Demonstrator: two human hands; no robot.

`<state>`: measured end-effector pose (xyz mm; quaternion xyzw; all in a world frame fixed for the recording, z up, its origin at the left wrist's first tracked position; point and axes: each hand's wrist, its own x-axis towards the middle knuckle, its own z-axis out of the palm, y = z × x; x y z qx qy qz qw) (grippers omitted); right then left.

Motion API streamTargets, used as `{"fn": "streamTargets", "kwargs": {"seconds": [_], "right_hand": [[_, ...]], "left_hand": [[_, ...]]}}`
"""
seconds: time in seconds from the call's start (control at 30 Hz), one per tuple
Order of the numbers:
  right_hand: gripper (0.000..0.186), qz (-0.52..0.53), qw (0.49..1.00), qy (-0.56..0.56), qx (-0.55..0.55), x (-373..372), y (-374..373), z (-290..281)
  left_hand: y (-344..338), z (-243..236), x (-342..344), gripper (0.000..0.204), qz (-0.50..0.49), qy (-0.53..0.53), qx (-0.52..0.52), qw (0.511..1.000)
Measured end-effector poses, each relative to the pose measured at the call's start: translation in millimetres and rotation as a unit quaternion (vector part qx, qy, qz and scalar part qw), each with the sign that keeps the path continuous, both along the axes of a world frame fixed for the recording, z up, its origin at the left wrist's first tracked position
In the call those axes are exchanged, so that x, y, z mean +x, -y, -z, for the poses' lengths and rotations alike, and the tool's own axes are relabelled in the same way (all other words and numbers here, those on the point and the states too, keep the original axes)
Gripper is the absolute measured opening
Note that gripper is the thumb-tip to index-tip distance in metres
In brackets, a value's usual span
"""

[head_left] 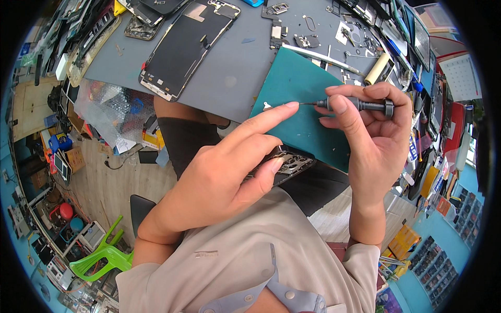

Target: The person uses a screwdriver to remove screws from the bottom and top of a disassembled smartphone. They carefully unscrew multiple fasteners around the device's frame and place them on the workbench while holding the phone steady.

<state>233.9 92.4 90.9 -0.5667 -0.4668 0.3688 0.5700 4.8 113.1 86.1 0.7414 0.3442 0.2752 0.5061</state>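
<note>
My right hand (370,146) grips a thin black precision screwdriver (352,104), held level above the dark green mat (287,78) with its tip pointing left. My left hand (214,172) reaches its index finger out to the screwdriver's tip, and the fingertip meets it. Its thumb and other fingers pinch an opened phone body (296,166) at the mat's near edge. Silver metal parts show inside that phone; much of it lies hidden behind the hand. A small silver piece (267,106) sits on the mat, left of the index fingertip.
A dismantled phone screen panel (190,49) lies on the grey table (229,78). Small phone parts (307,40) and a cream-coloured roller-like piece (378,69) are scattered beyond the mat. Bubble wrap (112,107) hangs at the table's left. A green plastic chair (104,255) stands on the floor.
</note>
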Motion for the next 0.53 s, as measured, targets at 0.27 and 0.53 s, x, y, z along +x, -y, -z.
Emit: {"fn": "streamTargets", "kwargs": {"seconds": [0.27,0.53], "right_hand": [[0.037,0.024,1.000,-0.013,-0.007,-1.2,-0.6,-3.9],[0.038,0.036,0.999,0.016,0.031,3.2,6.3,-0.3]], "left_hand": [[-0.1,0.1,1.1,0.014,0.009,-0.024,0.039,0.999],[0.6,-0.4,-2.1,0.013,0.002,0.006,-0.035,0.999]]}}
